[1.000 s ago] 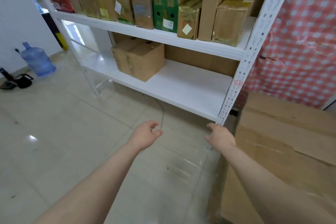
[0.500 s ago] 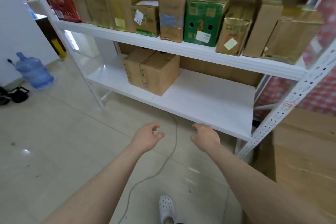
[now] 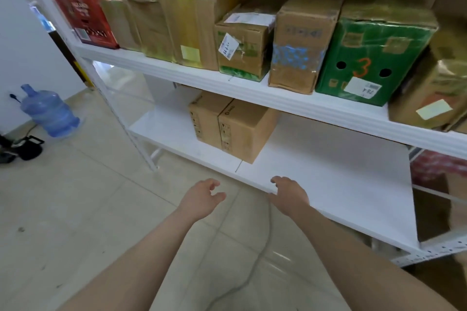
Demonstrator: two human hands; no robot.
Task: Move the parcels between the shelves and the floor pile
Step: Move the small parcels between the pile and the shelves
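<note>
A white metal rack fills the view. Its upper shelf (image 3: 252,91) carries a row of several parcels: a red box (image 3: 83,17), taped brown cartons (image 3: 177,30), a small labelled carton (image 3: 242,50), a tall brown carton (image 3: 300,43) and a green box marked 3 (image 3: 369,58). Two plain brown cartons (image 3: 232,129) stand side by side on the lower shelf (image 3: 341,184). My left hand (image 3: 202,198) hovers over the floor, fingers apart, holding nothing. My right hand (image 3: 290,193) is at the lower shelf's front edge, fingers spread, empty.
A blue water jug (image 3: 49,112) stands on the tiled floor at the left by the white wall, with black gear (image 3: 22,146) beside it. A grey cable (image 3: 262,247) runs across the floor under my arms. Large brown cardboard (image 3: 457,209) stands at the right of the rack.
The view has swung left and closer to the rack. Both empty hands have moved forward to the lower shelf's front edge, away from the right upright and the big cardboard.
</note>
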